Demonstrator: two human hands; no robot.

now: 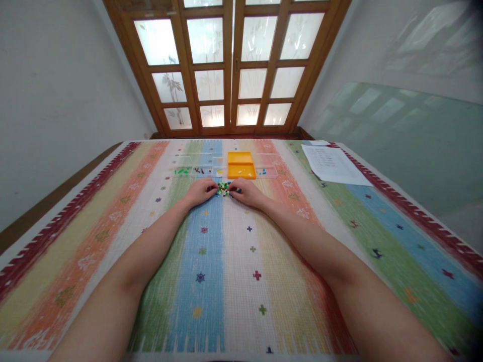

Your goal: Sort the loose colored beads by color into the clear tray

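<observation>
Both my forearms stretch forward over a striped, many-coloured tablecloth. My left hand and my right hand rest on the cloth with fingers curled, and their tips meet at a small pile of tiny coloured pieces lying between them. Whether either hand pinches a piece is too small to tell. Just beyond the pile lies an orange tray. It sits on a clear compartment box that holds green, dark, yellow and blue pieces in separate cells.
A white printed sheet of paper lies at the table's far right. Behind the table stand wooden double doors with frosted glass panes. Plain walls flank both sides, with a glass panel leaning at the right.
</observation>
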